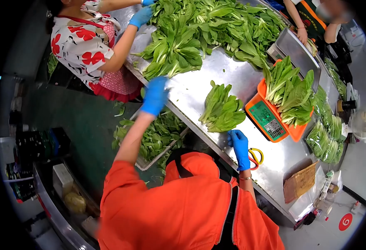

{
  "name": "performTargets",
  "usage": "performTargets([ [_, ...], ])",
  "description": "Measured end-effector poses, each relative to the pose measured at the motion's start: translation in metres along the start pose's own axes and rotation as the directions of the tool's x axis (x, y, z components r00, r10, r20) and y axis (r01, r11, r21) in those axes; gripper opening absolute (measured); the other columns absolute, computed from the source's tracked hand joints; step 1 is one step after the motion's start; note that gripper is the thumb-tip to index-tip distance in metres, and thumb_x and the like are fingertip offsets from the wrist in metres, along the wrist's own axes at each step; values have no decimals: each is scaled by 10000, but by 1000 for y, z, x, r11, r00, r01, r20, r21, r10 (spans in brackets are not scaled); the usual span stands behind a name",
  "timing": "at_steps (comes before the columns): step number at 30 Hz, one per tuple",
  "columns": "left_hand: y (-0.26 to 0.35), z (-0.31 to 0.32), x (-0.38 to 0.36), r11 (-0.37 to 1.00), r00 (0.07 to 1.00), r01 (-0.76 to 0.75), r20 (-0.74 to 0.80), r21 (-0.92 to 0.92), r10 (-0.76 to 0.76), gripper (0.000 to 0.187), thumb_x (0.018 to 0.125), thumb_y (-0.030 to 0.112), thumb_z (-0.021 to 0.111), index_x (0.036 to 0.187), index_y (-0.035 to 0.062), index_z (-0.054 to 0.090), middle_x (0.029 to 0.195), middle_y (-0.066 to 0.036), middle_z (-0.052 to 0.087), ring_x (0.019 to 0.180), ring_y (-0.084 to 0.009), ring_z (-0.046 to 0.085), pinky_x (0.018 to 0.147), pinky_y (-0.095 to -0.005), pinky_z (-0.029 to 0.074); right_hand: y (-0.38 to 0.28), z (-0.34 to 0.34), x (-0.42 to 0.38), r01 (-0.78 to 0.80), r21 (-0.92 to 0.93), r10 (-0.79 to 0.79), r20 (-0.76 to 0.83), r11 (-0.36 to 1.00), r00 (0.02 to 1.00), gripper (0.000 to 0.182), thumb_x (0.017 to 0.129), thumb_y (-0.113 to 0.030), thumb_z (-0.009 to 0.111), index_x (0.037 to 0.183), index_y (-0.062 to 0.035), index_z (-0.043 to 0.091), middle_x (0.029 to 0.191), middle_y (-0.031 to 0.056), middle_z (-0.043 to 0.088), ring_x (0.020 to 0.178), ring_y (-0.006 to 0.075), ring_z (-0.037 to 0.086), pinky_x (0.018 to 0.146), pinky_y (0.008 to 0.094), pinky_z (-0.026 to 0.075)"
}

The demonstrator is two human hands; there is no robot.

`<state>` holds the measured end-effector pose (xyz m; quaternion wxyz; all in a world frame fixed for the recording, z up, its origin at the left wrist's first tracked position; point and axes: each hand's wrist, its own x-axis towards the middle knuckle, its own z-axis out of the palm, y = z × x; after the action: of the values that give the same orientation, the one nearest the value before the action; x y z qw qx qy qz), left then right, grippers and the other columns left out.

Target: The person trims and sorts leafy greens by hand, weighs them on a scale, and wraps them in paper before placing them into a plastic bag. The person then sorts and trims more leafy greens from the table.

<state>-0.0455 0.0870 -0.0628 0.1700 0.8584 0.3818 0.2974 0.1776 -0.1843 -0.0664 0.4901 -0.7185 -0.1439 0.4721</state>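
My left hand (155, 96), in a blue glove, is raised near the table's left edge, just below the big heap of leafy greens (216, 25). It is smeared by motion, so its fingers cannot be made out. On the metal table (191, 93), a small bunch of greens (222, 108) lies just above my right hand. My right hand (238, 143), gloved in blue, rests by the near edge with its fingers curled; whatever they hold, if anything, is hidden. Red-and-yellow scissors (256, 157) lie beside it. An orange scale (267, 118) carries more greens (291, 89).
A crate of leaves (154, 139) stands below the table's near edge. One co-worker (87, 50) works at the upper left, another (310, 18) at the upper right. Bagged greens (324, 141), a metal tray (299, 52) and brown cardboard (300, 183) are on the right.
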Motion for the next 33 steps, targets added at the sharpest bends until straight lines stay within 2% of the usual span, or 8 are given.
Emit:
performTargets([
  [1,17,22,15,964,969,-245,-11,-108,245,397,708,86,593,1086,31,485,1047,-159,507,945,-302,487,831,-359,388,-2,2,-1,13,-5,-13,3,1000,1000,160,838,-178,507,831,-28,562,624,10,529,484,61,463,458,186,377],
  [6,30,115,78,942,990,-107,117,317,74,244,750,105,486,991,80,512,940,-118,523,848,-287,490,720,-372,409,-4,13,-14,-12,-27,13,9,1000,1000,157,839,-165,499,848,-22,565,633,7,526,496,58,460,460,190,369],
  [12,7,70,33,931,940,-334,121,149,318,99,660,119,533,758,115,546,745,-74,518,767,-262,484,656,-379,380,18,2,-18,-46,81,47,-5,996,999,157,840,-159,495,864,-20,562,635,7,532,496,56,460,452,183,362],
  [17,-17,15,7,854,944,-17,290,520,-158,161,687,197,559,829,123,547,859,-119,505,851,-302,469,723,-439,367,16,-5,-14,-39,41,42,-58,998,997,168,844,-174,492,863,-22,561,645,11,540,509,57,467,470,180,369],
  [20,-42,19,14,743,995,-99,85,662,57,261,701,225,553,941,127,523,980,-149,462,934,-333,437,775,-512,343,8,4,-6,-23,40,25,-30,999,999,166,844,-173,494,857,-21,560,645,11,537,508,58,464,471,183,370],
  [26,-63,4,41,800,931,-30,309,599,-196,257,707,202,542,959,157,515,1008,-93,505,956,-309,480,734,-513,377,15,22,-2,-31,70,29,37,997,999,163,844,-166,491,841,-21,566,645,9,536,506,59,462,474,189,375],
  [30,-82,-26,55,909,793,-184,602,374,-87,170,675,131,515,829,109,582,835,-102,583,807,-323,554,661,-419,442,15,22,-4,-36,48,34,46,998,998,163,844,-169,492,844,-23,565,645,9,537,503,61,462,467,190,375],
  [33,-50,-79,60,853,574,-86,726,515,-380,171,715,183,512,847,115,597,940,-130,583,859,-333,553,681,-425,454,16,21,-5,-54,66,52,28,996,998,168,843,-177,494,845,-24,564,643,10,538,501,62,462,462,190,375],
])
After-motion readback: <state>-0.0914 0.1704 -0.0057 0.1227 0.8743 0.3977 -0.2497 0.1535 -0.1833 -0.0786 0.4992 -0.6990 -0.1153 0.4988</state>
